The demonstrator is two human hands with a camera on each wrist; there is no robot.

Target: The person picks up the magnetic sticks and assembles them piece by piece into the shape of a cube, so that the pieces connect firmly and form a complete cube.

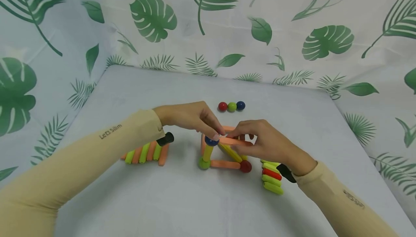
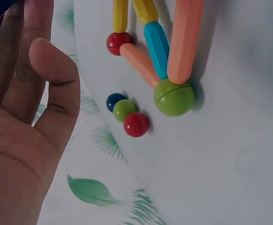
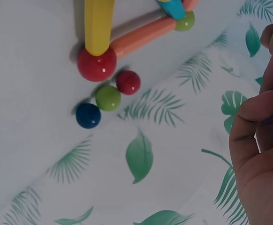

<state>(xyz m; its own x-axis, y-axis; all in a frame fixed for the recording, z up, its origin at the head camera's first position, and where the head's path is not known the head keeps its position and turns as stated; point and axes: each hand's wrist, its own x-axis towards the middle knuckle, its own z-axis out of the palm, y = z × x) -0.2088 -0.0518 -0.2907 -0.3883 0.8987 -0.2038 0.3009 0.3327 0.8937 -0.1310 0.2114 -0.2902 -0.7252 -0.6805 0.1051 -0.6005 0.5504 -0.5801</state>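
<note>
A frame of magnetic rods and balls stands mid-table: a green ball (image 1: 204, 163), a red ball (image 1: 245, 166), an orange base rod (image 1: 225, 164) and a yellow upright (image 1: 208, 153) topped by a blue ball (image 1: 211, 141). My left hand (image 1: 216, 134) pinches that blue ball from above. Beside it, my right hand (image 1: 238, 137) holds an orange rod (image 1: 232, 141) level, one end touching the blue ball. The left wrist view shows my palm (image 2: 24, 117) and the green ball (image 2: 174, 97). In the right wrist view the red ball (image 3: 97, 63) shows with my curled fingers (image 3: 258, 117).
Three loose balls, red, green and blue (image 1: 232, 106), lie in a row behind the frame. A pile of orange and green rods (image 1: 146, 153) lies at left under my forearm. Another pile of green and red rods (image 1: 272, 177) lies at right. A leaf-print cloth (image 1: 325, 42) hangs behind.
</note>
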